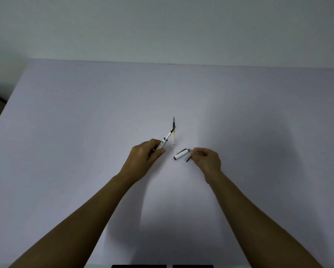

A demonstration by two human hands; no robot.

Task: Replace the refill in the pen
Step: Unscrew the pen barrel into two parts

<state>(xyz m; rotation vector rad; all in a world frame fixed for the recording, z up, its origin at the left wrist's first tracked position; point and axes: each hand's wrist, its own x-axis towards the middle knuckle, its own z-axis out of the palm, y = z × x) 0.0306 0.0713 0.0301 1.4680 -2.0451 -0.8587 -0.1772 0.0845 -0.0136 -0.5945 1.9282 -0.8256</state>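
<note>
My left hand [145,154] is shut on the white pen barrel [162,144], which points up and to the right with a refill [170,133] sticking out of its open end. A second refill [173,130], dark at the far end and pale at the near end, lies on the table just beyond it. The white pen cap [180,154] with a silver clip lies between my hands. My right hand [207,160] pinches a small silver tip piece [188,158] right beside the cap.
The pale table [85,132] runs back to a plain wall [162,26]. Its left edge slants down at the far left. Two dark strips [162,266] show at the bottom edge of the view.
</note>
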